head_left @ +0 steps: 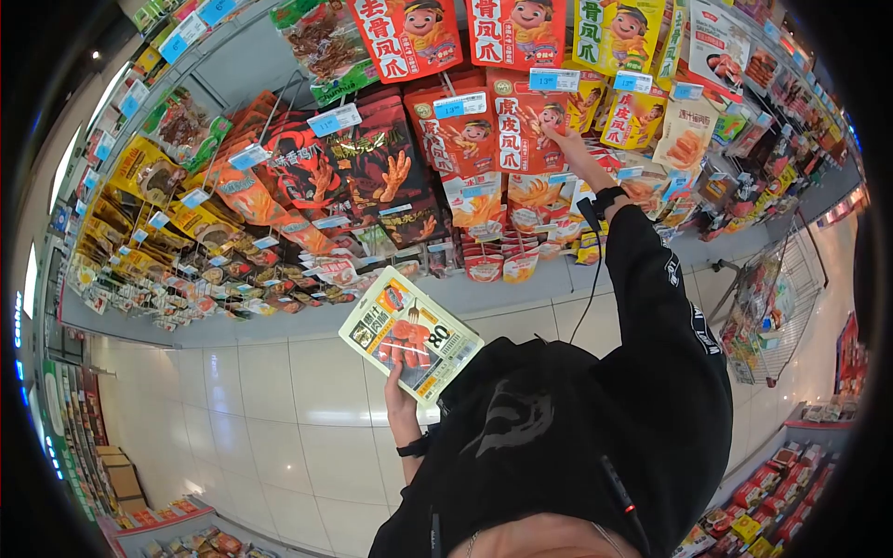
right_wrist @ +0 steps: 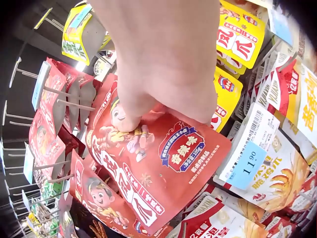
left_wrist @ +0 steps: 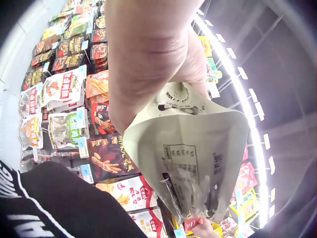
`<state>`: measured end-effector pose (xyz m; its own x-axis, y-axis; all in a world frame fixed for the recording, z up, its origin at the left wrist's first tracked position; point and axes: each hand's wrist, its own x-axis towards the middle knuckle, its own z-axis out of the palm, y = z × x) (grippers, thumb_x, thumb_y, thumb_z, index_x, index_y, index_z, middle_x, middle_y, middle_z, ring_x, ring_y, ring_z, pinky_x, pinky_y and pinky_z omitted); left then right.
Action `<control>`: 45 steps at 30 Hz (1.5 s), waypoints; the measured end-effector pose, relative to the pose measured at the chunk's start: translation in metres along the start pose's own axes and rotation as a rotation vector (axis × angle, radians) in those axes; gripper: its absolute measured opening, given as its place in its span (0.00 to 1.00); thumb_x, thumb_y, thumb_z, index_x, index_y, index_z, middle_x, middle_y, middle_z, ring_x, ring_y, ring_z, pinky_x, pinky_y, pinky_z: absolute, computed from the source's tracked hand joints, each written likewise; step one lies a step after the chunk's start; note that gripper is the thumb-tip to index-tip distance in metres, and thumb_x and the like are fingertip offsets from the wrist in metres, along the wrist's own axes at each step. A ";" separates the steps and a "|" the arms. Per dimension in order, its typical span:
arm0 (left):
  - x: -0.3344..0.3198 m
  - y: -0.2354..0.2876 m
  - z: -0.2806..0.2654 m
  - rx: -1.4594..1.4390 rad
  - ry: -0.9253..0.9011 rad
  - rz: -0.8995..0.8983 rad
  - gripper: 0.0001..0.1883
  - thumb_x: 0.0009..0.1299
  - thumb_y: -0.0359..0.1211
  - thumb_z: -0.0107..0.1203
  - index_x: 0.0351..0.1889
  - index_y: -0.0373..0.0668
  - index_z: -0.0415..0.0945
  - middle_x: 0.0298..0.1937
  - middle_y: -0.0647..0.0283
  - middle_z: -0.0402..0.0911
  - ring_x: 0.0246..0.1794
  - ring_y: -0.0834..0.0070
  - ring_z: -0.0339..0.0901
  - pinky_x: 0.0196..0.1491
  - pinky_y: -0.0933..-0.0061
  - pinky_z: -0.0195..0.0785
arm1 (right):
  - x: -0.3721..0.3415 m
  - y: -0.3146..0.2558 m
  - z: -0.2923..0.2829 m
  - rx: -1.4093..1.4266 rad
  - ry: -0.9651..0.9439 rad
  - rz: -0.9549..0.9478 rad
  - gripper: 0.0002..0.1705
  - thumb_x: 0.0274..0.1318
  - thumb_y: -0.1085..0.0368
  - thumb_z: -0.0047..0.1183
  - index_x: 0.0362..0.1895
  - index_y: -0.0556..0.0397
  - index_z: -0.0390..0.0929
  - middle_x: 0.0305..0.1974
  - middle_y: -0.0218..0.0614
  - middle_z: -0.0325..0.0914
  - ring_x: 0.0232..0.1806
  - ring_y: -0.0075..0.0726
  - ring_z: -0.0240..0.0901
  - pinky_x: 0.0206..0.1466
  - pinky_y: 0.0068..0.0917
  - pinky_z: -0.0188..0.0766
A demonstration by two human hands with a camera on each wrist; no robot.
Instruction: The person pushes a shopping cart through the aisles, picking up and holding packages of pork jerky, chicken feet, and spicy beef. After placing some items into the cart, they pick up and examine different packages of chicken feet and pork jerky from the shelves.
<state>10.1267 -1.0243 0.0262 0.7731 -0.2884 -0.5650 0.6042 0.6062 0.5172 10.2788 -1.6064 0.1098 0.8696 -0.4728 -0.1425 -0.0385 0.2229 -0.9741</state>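
My left hand (head_left: 402, 409) holds a pale green snack bag (head_left: 414, 335) by its lower edge, in front of my body. Pictured on its front are sausages and a large "80"; the left wrist view shows the bag's plain back (left_wrist: 193, 134). Up at the rack, my right hand (head_left: 577, 153) grips the side of a red chicken-feet snack bag (head_left: 528, 130) with a cartoon figure on it. In the right wrist view the thumb lies across the front of this red bag (right_wrist: 148, 173), while the other fingers are mostly hidden behind it.
Hanging snack bags fill the rack, with black bags (head_left: 386, 167) to the left and yellow bags (head_left: 633, 116) to the right. Blue price tags (head_left: 462, 104) stick out on metal hooks. A shopping cart (head_left: 772, 307) stands at the right on the tiled floor (head_left: 279, 409).
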 end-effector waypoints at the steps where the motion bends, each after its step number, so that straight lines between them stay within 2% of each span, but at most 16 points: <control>1: -0.011 0.000 0.004 -0.003 0.019 0.009 0.30 0.70 0.34 0.51 0.69 0.38 0.56 0.64 0.51 0.69 0.63 0.57 0.70 0.64 0.52 0.64 | 0.001 0.003 0.000 -0.009 0.000 0.016 0.15 0.61 0.56 0.58 0.44 0.53 0.77 0.35 0.31 0.83 0.35 0.24 0.79 0.40 0.25 0.77; 6: -0.015 -0.008 0.011 -0.038 0.035 0.035 0.30 0.71 0.34 0.51 0.69 0.38 0.55 0.64 0.51 0.68 0.63 0.56 0.69 0.64 0.51 0.64 | 0.027 0.003 -0.020 -0.111 -0.124 -0.019 0.15 0.62 0.57 0.58 0.46 0.53 0.76 0.37 0.31 0.82 0.36 0.25 0.80 0.40 0.27 0.79; 8: -0.029 -0.009 0.018 -0.006 0.066 0.043 0.30 0.71 0.34 0.50 0.69 0.38 0.55 0.64 0.51 0.68 0.63 0.56 0.69 0.64 0.51 0.63 | 0.022 0.002 -0.021 -0.068 -0.138 0.069 0.15 0.63 0.57 0.57 0.46 0.53 0.76 0.37 0.32 0.82 0.39 0.26 0.79 0.43 0.27 0.78; 10: -0.030 -0.016 0.023 -0.018 0.048 0.069 0.30 0.71 0.34 0.50 0.69 0.38 0.54 0.64 0.51 0.68 0.64 0.56 0.69 0.65 0.52 0.63 | 0.024 -0.004 -0.024 -0.119 -0.245 0.071 0.19 0.64 0.55 0.55 0.51 0.54 0.74 0.44 0.31 0.81 0.44 0.26 0.77 0.49 0.28 0.75; 15: -0.030 -0.028 0.021 -0.023 -0.011 0.050 0.30 0.71 0.35 0.50 0.69 0.36 0.54 0.64 0.51 0.68 0.64 0.57 0.68 0.66 0.53 0.61 | 0.020 -0.008 -0.025 -0.240 -0.154 0.053 0.26 0.64 0.49 0.54 0.57 0.55 0.73 0.51 0.30 0.77 0.52 0.27 0.72 0.59 0.30 0.66; 20: -0.027 -0.037 0.025 0.014 -0.018 0.050 0.30 0.71 0.34 0.51 0.68 0.35 0.55 0.64 0.51 0.67 0.64 0.57 0.68 0.66 0.53 0.62 | 0.055 0.017 -0.057 -0.209 -0.094 0.006 0.31 0.64 0.46 0.52 0.59 0.58 0.73 0.53 0.32 0.77 0.54 0.27 0.72 0.60 0.28 0.64; 28: -0.041 -0.060 0.040 0.030 -0.021 0.055 0.31 0.69 0.34 0.54 0.68 0.36 0.57 0.63 0.52 0.70 0.62 0.57 0.70 0.64 0.54 0.64 | 0.057 0.036 -0.097 -0.566 0.033 -0.166 0.29 0.64 0.50 0.52 0.58 0.61 0.73 0.50 0.36 0.79 0.51 0.29 0.74 0.55 0.28 0.69; 30: -0.054 -0.062 0.056 0.045 -0.041 0.011 0.31 0.69 0.34 0.55 0.68 0.37 0.57 0.63 0.52 0.70 0.63 0.57 0.70 0.65 0.52 0.64 | 0.042 0.060 -0.108 -0.128 0.207 -0.284 0.24 0.64 0.54 0.52 0.55 0.59 0.75 0.47 0.35 0.80 0.49 0.26 0.74 0.52 0.25 0.70; 31: -0.050 -0.064 0.057 0.058 -0.047 0.022 0.31 0.70 0.34 0.55 0.69 0.37 0.57 0.64 0.53 0.70 0.63 0.58 0.70 0.65 0.52 0.64 | 0.007 0.045 -0.093 -0.125 0.237 -0.301 0.21 0.64 0.57 0.51 0.54 0.58 0.76 0.46 0.34 0.80 0.48 0.25 0.75 0.51 0.24 0.70; 32: -0.049 -0.065 0.066 0.045 -0.074 0.025 0.34 0.68 0.33 0.57 0.70 0.38 0.55 0.66 0.56 0.68 0.64 0.62 0.69 0.67 0.59 0.62 | -0.044 0.019 -0.072 -0.122 0.262 -0.313 0.18 0.64 0.59 0.50 0.52 0.58 0.76 0.45 0.34 0.80 0.46 0.25 0.75 0.50 0.23 0.70; 34: -0.046 -0.068 0.085 0.096 -0.053 -0.008 0.31 0.70 0.37 0.57 0.68 0.36 0.59 0.63 0.58 0.71 0.62 0.66 0.71 0.65 0.64 0.64 | -0.106 0.025 -0.059 -0.195 0.127 -0.290 0.17 0.67 0.60 0.45 0.51 0.57 0.76 0.44 0.34 0.80 0.45 0.26 0.74 0.50 0.24 0.69; 36: -0.048 -0.068 0.126 0.148 -0.080 -0.004 0.28 0.73 0.41 0.53 0.67 0.37 0.61 0.62 0.60 0.72 0.60 0.70 0.72 0.63 0.68 0.66 | -0.178 0.045 -0.048 -0.206 -0.221 -0.103 0.25 0.67 0.48 0.47 0.54 0.55 0.74 0.46 0.36 0.80 0.49 0.29 0.76 0.51 0.25 0.71; 37: -0.044 -0.072 0.140 0.149 -0.096 -0.028 0.28 0.75 0.43 0.50 0.67 0.37 0.61 0.61 0.60 0.73 0.59 0.71 0.73 0.62 0.69 0.66 | -0.190 0.087 -0.053 -0.448 -0.456 -0.150 0.29 0.68 0.43 0.42 0.55 0.55 0.74 0.51 0.37 0.78 0.52 0.32 0.75 0.54 0.32 0.70; 39: -0.043 -0.089 0.161 0.142 -0.114 -0.059 0.27 0.76 0.44 0.47 0.66 0.37 0.61 0.61 0.60 0.73 0.59 0.72 0.73 0.62 0.69 0.66 | -0.265 0.092 -0.032 -0.003 -0.658 0.270 0.33 0.70 0.46 0.39 0.68 0.55 0.59 0.59 0.42 0.71 0.59 0.34 0.69 0.61 0.37 0.65; 42: -0.046 -0.119 0.177 0.270 -0.137 -0.108 0.28 0.78 0.48 0.41 0.67 0.37 0.60 0.60 0.61 0.73 0.59 0.73 0.73 0.62 0.70 0.67 | -0.335 0.077 -0.031 -0.167 -0.467 0.351 0.35 0.69 0.53 0.44 0.72 0.54 0.48 0.59 0.43 0.70 0.61 0.34 0.66 0.62 0.34 0.65; 45: -0.065 -0.147 0.188 0.372 -0.154 -0.193 0.31 0.79 0.52 0.36 0.68 0.36 0.58 0.61 0.60 0.72 0.60 0.74 0.72 0.62 0.71 0.66 | -0.361 0.084 -0.054 0.100 -0.363 0.447 0.40 0.61 0.64 0.56 0.71 0.58 0.48 0.57 0.43 0.70 0.59 0.33 0.67 0.61 0.31 0.64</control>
<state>10.0238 -1.2342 0.1083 0.6418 -0.4941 -0.5865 0.7472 0.2307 0.6233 9.9351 -1.4628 0.0697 0.8931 0.0043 -0.4497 -0.4094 0.4216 -0.8091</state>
